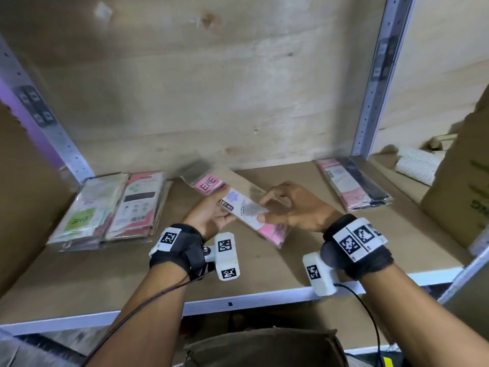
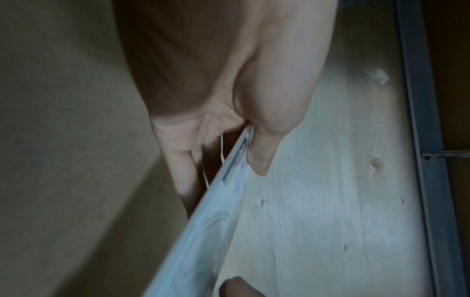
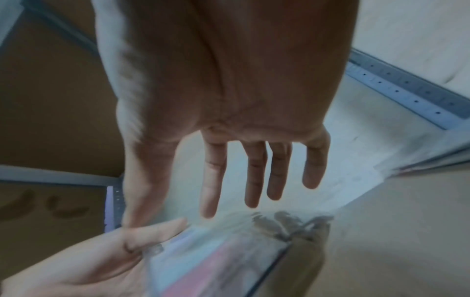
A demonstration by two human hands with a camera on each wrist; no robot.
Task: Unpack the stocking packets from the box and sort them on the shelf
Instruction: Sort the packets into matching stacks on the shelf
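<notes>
Over the middle of the shelf board (image 1: 127,274) I hold a pink and white stocking packet (image 1: 246,211) in a clear sleeve, with a pink ENE label at its far end. My left hand (image 1: 211,211) grips its left side, thumb on top and fingers underneath; the left wrist view shows the left hand (image 2: 229,104) pinching the packet (image 2: 203,231) edge-on. My right hand (image 1: 291,207) is at the packet's right side, thumb tip resting on it. In the right wrist view the right hand (image 3: 229,120) has its fingers straight above the packet (image 3: 203,261).
Two stacks of packets lie at the shelf's left, a green-labelled stack (image 1: 87,210) and a pink stack (image 1: 137,205). A pink and black stack (image 1: 352,184) lies at the right. A cardboard box (image 1: 460,181) and white rolls (image 1: 418,165) stand far right. Metal uprights (image 1: 381,75) flank the bay.
</notes>
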